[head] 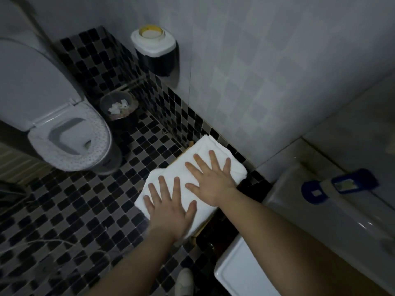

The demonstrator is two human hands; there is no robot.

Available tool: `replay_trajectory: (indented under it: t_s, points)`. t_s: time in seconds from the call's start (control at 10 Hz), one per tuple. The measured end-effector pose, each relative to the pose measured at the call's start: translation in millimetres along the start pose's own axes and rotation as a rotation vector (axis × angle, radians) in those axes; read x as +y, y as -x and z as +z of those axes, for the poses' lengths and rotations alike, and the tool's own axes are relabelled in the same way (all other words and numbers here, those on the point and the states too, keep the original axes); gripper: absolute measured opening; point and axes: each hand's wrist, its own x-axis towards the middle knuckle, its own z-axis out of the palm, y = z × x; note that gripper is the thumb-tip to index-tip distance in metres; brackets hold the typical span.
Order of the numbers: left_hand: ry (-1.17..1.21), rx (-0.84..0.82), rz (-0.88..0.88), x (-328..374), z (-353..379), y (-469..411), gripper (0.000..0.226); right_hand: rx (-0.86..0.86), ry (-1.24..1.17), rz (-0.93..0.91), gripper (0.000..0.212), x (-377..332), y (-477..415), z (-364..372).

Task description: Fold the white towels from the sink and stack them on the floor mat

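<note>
While both palms bear down on it, the folded white towel [205, 150] lies on the floor mat [202, 227], of which only thin tan edges show beside the cloth. The left hand [168, 208] and right hand [211, 184] are spread flat with fingers straight. They grip nothing, and each rests on the top layer.

Step in hand, as judged: flattening a finished fold where it is stacked. Whether one towel or several lie under the hands cannot be told.

Next move, as judged: lift both hands straight up without dragging the top layer, then turn right to the sink [288, 195] for another towel. The basin's contents are out of sight.

Edges: the towel's far long side runs just beside the mosaic skirting of the wall [256, 92]. Its right corner is near the sink base.

Open room: tiled floor [74, 210] lies to the left, between the towel and the toilet [70, 142]. A waste bin [118, 107] stands well apart, beyond the toilet bowl.
</note>
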Motion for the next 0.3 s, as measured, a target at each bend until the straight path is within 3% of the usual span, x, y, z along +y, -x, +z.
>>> replay_trajectory:
  t_s: [0.1, 0.3]
  points:
    - [-0.017, -0.050, 0.013, 4.5, -20.9, 7.1, 0.086, 0.003, -0.020, 0.051, 0.066, -8.8, 20.6, -10.2]
    - [0.033, 0.059, 0.108, 19.4, -57.8, 32.9, 0.080, 0.166, -0.101, 0.052, 0.061, -12.8, 78.4, -37.5]
